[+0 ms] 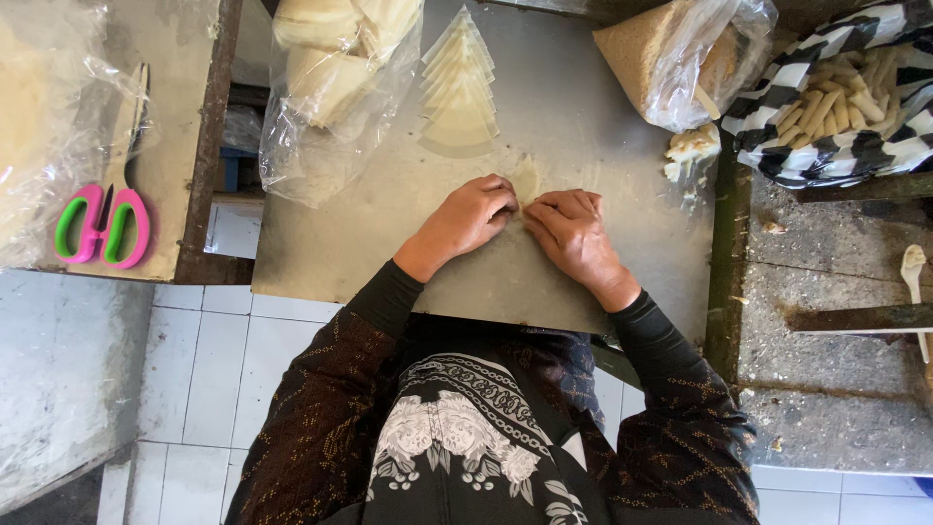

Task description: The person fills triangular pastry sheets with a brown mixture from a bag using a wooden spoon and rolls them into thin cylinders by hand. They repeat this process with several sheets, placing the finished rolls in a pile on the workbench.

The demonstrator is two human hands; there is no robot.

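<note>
1. The setting is a kitchen work area with a white tiled floor (pixel 209 360) below and a grey metal table (pixel 389 243) set above it; the person sits or stands at the table's near edge, in dark patterned sleeves.
2. On the table, both hands meet at a small pale pastry wrapper (pixel 526 181). The left hand (pixel 471 216) is curled, its fingertips pinching the wrapper's left edge. The right hand (pixel 571 233) is curled as well, fingers pressed to the wrapper's lower right edge. Most of the wrapper is covered by the fingers, so its fold cannot be told.
3. Just beyond the hands lies a fanned stack of triangular wrappers (pixel 459 92), overlapping one another, well clear of the hands.
4. To the left of that stack sits a clear plastic bag of pale dough sheets (pixel 330 68), its loose plastic spilling over the table's left edge.
5. At the far right corner of the table stands a plastic bag of breadcrumbs (pixel 671 53), with a small heap of pale filling (pixel 692 151) just beside it.
6. Right of the table, on a rough concrete ledge (pixel 826 282), a black-and-white striped cloth (pixel 836 136) holds a pile of finished rolled sticks (pixel 841 97). A white spoon (pixel 914 272) lies nearer on that ledge.
7. On a separate surface to the far left lie pink and green scissors (pixel 102 228), partly under crumpled plastic.
</note>
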